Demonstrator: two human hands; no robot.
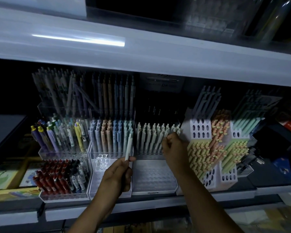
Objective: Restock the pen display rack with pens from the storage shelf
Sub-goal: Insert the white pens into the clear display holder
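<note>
A clear tiered pen display rack (154, 178) stands on the shelf, its middle row filled with pale cream pens (151, 137) and its front tier bare of pens. My left hand (118, 176) grips a single pale pen (128, 147) upright, in front of the neighbouring rack of pastel pens (111, 135). My right hand (174, 148) reaches into the right end of the cream row, fingers curled and pinching at the pens there. Which pen it holds is hidden by the fingers.
To the left stand racks of multicoloured pens (57, 133) and red-capped pens (54, 177). On the right are white perforated holders (202, 130) with yellow, orange and green pens. A white shelf board (141, 52) overhangs the scene. Boxes (8, 179) lie at far left.
</note>
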